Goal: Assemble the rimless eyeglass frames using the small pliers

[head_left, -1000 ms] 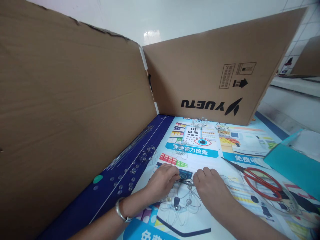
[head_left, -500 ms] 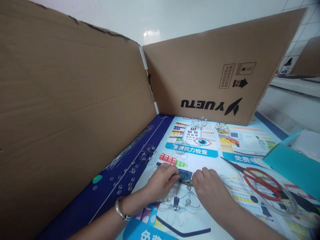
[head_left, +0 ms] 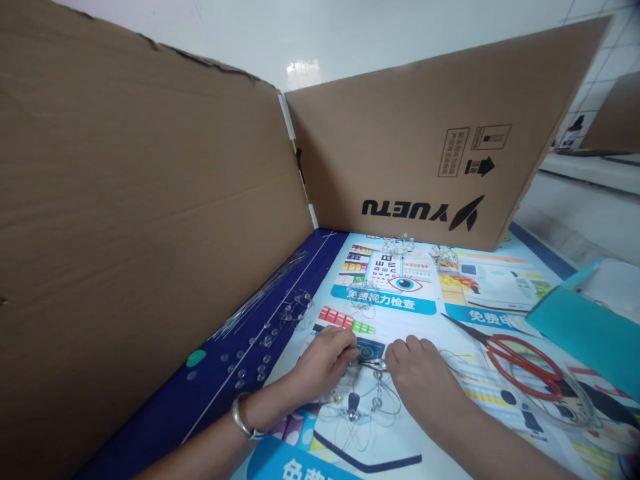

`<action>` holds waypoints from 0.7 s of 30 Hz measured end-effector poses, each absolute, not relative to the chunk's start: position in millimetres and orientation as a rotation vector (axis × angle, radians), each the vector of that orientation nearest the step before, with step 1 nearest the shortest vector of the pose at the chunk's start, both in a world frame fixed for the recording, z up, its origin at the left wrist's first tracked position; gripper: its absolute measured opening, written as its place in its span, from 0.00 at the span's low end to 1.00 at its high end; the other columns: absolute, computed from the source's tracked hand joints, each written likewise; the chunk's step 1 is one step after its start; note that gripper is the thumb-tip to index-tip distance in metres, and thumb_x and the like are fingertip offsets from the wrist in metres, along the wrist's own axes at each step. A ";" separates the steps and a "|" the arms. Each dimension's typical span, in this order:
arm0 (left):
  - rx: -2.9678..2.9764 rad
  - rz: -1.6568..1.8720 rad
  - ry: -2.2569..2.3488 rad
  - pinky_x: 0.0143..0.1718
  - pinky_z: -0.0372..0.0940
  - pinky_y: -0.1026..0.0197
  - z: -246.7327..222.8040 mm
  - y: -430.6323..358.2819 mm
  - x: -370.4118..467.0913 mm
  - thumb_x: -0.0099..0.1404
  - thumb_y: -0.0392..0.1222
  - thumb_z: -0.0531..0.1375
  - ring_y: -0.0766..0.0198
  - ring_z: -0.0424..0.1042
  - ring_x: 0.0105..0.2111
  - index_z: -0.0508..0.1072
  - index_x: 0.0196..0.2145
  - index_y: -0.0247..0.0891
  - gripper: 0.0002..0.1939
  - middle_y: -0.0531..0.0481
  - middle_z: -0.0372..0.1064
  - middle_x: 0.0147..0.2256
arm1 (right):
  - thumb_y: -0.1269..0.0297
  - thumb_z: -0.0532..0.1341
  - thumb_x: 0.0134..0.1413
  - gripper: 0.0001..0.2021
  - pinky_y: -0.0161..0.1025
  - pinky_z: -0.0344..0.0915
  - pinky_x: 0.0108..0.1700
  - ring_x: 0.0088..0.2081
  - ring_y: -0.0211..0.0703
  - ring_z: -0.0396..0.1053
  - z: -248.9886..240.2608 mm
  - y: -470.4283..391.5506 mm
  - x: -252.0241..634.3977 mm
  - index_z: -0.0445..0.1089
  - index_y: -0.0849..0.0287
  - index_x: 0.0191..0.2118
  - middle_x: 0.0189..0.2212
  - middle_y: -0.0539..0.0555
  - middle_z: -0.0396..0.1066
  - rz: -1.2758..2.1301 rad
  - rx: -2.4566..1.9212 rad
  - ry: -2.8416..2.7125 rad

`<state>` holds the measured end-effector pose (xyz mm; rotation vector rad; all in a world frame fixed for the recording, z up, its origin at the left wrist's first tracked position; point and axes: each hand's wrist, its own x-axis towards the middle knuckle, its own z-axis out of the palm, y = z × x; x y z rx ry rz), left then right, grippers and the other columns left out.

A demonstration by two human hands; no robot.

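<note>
A beaded wire piece (head_left: 377,403), with clear round beads on thin looped wire, lies in front of me between my hands. My left hand (head_left: 325,360), a silver bangle on its wrist, is closed in a pinch at the upper left of the piece, on its wire. Just across from it, my right hand (head_left: 417,373) is curled shut around the wire at the upper right. A short stretch of wire with a shiny bead spans the gap between the fingers. Both sets of fingertips are partly hidden.
Red-handled scissors (head_left: 525,367) lie to the right, near a teal box (head_left: 590,327). Loose clear beads (head_left: 241,375) and cut wires (head_left: 265,287) lie on the left. More beaded pieces (head_left: 399,247) sit at the back. Cardboard panels (head_left: 425,147) stand behind and left.
Both hands stay almost in place. The right hand has shifted very slightly to the right, and the wire and bead between the hands show a little more.
</note>
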<state>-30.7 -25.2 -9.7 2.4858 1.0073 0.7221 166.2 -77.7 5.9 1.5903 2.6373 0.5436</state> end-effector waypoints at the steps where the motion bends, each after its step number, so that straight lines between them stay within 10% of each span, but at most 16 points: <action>1: 2.486 0.723 1.008 0.32 0.56 0.62 -9.7 -25.4 -30.6 0.65 0.35 0.50 0.64 0.60 0.29 0.61 0.27 0.36 0.08 0.52 0.62 0.26 | 0.78 0.55 0.47 0.09 0.43 0.51 0.29 0.30 0.47 0.61 5.9 -77.8 166.3 0.67 0.63 0.35 0.27 0.55 0.64 0.539 1.591 2.638; 21: 2.484 0.725 1.017 0.33 0.55 0.62 -9.4 -28.5 -30.5 0.65 0.35 0.49 0.65 0.60 0.30 0.60 0.28 0.36 0.08 0.52 0.61 0.26 | 0.79 0.55 0.46 0.09 0.41 0.50 0.28 0.30 0.45 0.62 6.2 -75.9 165.1 0.68 0.62 0.34 0.27 0.55 0.66 0.418 1.641 2.622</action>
